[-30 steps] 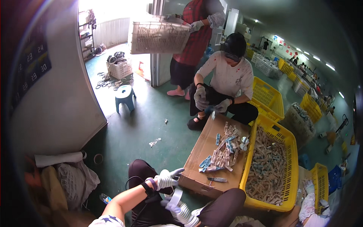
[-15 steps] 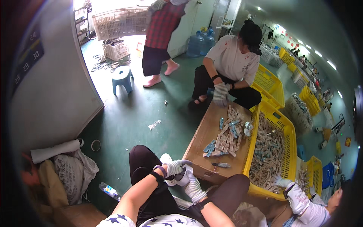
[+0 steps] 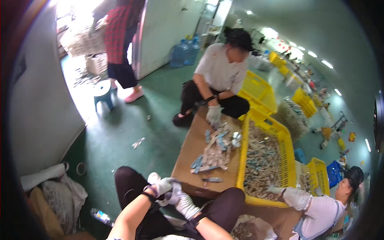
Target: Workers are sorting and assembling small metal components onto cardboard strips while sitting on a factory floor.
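Head view: I sit beside a cardboard box (image 3: 189,157).
Right hand (image 3: 187,206): curled around a white roll (image 3: 174,197).
Left hand (image 3: 163,186): against the roll, its grip I cannot tell.

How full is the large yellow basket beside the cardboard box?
Well loaded: small strips spread across the yellow basket; their depth is hidden.

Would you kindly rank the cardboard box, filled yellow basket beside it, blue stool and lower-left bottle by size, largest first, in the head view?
Cardboard box and yellow basket: too alike to rank
Blue stool
Bottle
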Demonstrator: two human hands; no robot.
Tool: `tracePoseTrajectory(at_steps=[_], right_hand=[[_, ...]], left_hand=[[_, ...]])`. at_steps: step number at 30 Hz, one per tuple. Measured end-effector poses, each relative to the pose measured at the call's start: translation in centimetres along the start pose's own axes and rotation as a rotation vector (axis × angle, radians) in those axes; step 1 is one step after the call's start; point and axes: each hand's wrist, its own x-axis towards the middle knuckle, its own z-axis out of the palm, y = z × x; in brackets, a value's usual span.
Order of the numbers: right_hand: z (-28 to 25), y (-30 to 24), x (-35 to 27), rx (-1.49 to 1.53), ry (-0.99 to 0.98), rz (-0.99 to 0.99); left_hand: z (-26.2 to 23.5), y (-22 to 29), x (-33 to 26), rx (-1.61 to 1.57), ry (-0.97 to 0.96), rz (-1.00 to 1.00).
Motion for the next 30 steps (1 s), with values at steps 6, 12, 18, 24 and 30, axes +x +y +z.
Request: tracePoseTrajectory(at_steps=[6, 12, 18, 24, 30], right_hand=[[-4.1, 0.3, -0.7, 0.27, 0.082, 0.083], [5.5, -17.4, -6.7, -1.28, 0.34, -0.925], [16.6, -30.0, -16.4, -1.322, 0.346, -1.838], [14.4, -31.2, -19.3, -1.483, 0.422, -1.736], [10.4, -34.9, -25.7, -1.645, 0.449, -1.627]], left_hand=[[1.9, 3.7, 0.9, -0.624, -0.056, -0.239], [4.0, -3.9, 4.2, -0.522, -0.099, -0.06], [4.1, -10.8, 6.2, -0.723, -0.218, -0.116], [4.0, -4.7, 5.0, -0.561, -0.049, -0.207], [3.4, -0.8, 3.3, -0.487, 0.021, -0.249]])
